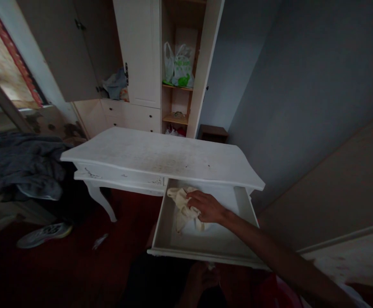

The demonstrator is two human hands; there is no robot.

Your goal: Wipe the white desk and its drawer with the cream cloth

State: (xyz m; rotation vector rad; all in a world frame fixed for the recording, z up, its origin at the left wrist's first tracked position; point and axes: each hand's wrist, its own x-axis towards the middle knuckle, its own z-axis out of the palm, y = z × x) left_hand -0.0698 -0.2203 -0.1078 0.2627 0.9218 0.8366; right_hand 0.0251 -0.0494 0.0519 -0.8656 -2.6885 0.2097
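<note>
Inside the pulled-out drawer (225, 246), my right hand (207, 206) is closed on a crumpled cream cloth (183, 205). The cloth lies against the drawer's bottom toward its back left, with loose folds spreading below my fingers. My left hand (202, 278) is low in shadow, just under the drawer front and close to a small pale knob. Darkness hides most of its fingers, so its grip is unclear. The drawer belongs to a white desk (135, 149) with a curved edge, and dark smudges mark its top.
A white wardrobe (141, 51) stands behind with doors open; plastic bags (183, 68) sit on its shelf. Dark clothes (19, 167) are heaped at left, above a sneaker (45, 235) on the red floor (122, 239). A grey wall (289, 94) rises at right.
</note>
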